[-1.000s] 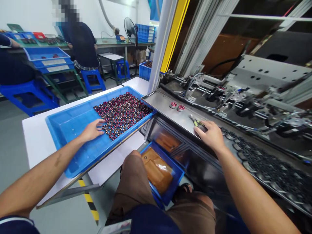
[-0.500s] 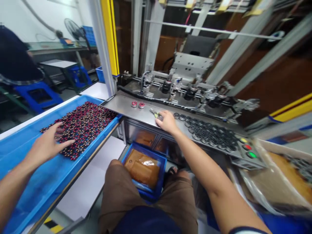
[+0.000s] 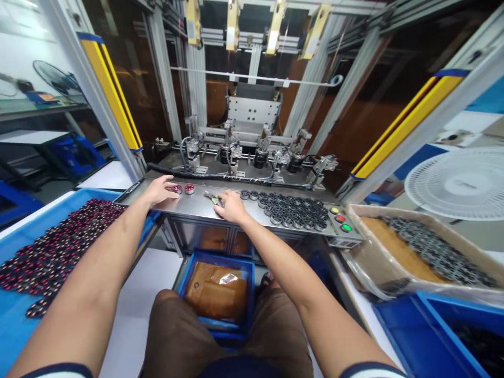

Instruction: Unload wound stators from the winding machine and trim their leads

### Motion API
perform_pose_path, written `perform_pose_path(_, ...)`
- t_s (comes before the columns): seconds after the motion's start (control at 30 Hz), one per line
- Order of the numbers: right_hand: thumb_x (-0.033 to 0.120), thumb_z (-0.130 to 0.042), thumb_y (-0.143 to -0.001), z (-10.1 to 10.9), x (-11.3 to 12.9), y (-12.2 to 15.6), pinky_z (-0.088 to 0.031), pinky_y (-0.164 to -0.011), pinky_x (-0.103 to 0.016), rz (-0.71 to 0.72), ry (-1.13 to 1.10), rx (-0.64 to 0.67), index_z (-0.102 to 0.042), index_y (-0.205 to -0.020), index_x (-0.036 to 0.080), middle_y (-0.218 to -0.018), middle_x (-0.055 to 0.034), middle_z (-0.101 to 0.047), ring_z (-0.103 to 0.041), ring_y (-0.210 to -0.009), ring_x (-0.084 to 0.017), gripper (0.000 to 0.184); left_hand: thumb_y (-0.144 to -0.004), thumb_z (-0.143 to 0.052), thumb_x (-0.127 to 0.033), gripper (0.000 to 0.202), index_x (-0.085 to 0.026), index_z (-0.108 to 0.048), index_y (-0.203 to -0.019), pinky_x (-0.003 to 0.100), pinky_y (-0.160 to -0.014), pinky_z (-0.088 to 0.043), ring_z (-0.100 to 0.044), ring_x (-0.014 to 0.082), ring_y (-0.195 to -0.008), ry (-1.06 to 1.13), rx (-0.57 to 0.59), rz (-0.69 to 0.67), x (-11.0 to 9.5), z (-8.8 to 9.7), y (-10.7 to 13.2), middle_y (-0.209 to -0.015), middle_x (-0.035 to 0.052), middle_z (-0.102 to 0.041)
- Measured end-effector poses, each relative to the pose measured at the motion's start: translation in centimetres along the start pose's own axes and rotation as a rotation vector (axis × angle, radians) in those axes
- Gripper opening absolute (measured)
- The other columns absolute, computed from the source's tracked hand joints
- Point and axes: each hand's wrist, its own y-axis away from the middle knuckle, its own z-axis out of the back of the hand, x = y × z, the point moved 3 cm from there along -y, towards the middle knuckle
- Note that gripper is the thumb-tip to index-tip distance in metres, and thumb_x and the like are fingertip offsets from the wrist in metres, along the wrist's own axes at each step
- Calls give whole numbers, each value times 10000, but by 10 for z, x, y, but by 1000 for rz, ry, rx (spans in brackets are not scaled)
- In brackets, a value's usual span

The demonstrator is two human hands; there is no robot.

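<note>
My left hand (image 3: 159,191) is at the left end of the steel ledge, thumb and fingers apart around a small round red-and-silver part (image 3: 177,189); I cannot tell whether they touch it. A second part of the same kind (image 3: 189,189) sits just to its right. My right hand (image 3: 232,208) is closed on small green-handled cutting pliers (image 3: 213,199), their jaws pointing left over the ledge. Right of that hand, many black rings (image 3: 293,209) lie close together on the ledge.
A blue tray (image 3: 16,315) of dark red-and-black round parts (image 3: 66,241) stands left. Behind the ledge is a machine with clamps (image 3: 236,157). Push buttons (image 3: 340,218) sit at the ledge's right end, beside a lined box (image 3: 366,212) of grey parts. A blue bin (image 3: 252,273) stands below.
My left hand has moved from over the blue tray to the red-and-silver parts on the ledge. My right hand keeps hold of the pliers. The camera view has turned right.
</note>
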Motion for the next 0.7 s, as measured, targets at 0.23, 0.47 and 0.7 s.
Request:
perform_pose_path(0.23,409,-621,-904,0,0,0,-433,-1006,-474,-2,-64,-5,-629,-1117,157,-1225,-90,-613,-554,-1167,-252,330,-765,-766,-194,599,-116,-515,-1303,441,-913,-554,-682,221,-971,42,-99,-121,-12,-1,30,-1159,119,-677)
perform_pose_path(0.47,289,-710,-818,18,11,2,-372,-1067,-481,22,-275,-74,-687,-1034,66,-1198,-203,-637,-543,-1200,-315,312,-699,-807,-195,797,-185,-412,-1392,387,-998,-544,-676,211,-1096,198,-209,-449,-52,-15,178,-1196,100,-703)
perform_pose_path(0.7,425,-505,-962,54,78,102,-528,-746,-270,88,-728,-48,-656,-1042,134,-937,-65,-714,-663,-800,-137,337,-622,-760,119,920,-230,-458,-1418,346,-917,-606,-724,210,-1027,262,-268,-817,-63,-44,292,-1188,61,-739)
